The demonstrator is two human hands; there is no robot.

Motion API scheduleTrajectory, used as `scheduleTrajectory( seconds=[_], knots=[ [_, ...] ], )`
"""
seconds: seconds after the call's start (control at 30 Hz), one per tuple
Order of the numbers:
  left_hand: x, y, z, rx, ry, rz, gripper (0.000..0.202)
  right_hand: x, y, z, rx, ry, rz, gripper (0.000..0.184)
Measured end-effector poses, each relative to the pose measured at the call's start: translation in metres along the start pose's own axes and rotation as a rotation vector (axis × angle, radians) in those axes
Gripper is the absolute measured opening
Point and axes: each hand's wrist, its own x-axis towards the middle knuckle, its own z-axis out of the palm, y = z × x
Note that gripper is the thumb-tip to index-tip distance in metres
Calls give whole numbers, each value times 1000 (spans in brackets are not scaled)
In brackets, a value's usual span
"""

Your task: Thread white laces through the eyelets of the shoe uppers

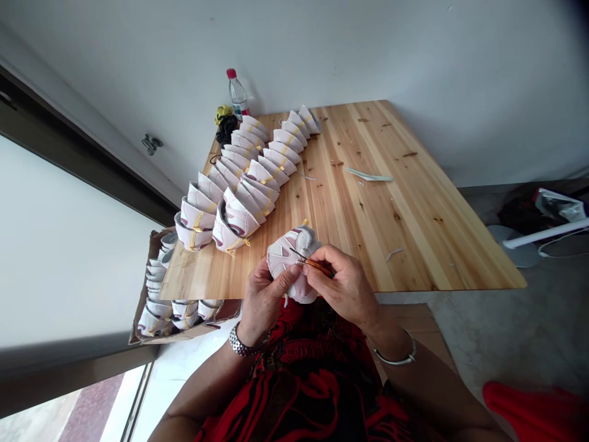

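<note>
My left hand grips a white and pink shoe upper from below, just over the front edge of the pine table. My right hand pinches a slim pick with an orange handle. Its thin metal tip rests against the side of the upper, and my fingers hide part of the upper. Two long rows of similar uppers, held with yellow bands, lie on the table just beyond my hands.
A cardboard box of more uppers sits below the table's left corner, beside a window. A water bottle and hair ties stand at the far corner. A white trim strip lies on the table. A fan base stands on the floor at right.
</note>
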Motion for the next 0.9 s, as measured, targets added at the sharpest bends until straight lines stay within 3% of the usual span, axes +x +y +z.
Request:
scheduleTrajectory(
  seconds=[0.3, 0.4, 0.47, 0.6, 0.9],
  knots=[
    [1, -1, 0, 18, 23, 7, 23, 1, 3, 0, -59, 25, -75, 9],
    [2, 0, -1, -5, 42, 18, 23, -3, 1, -3, -159, 106, -234, 2],
    [3, 1, -2, -19, 62, 30, 25, -8, -1, -5, -261, 174, -375, 11],
    [4, 3, -3, 4, 76, 62, 22, -18, -7, -10, -444, 153, -536, 21],
    [2, -1, -8, 100, 40, 116, 20, -17, -9, -13, -539, 95, -561, 15]
  ],
)
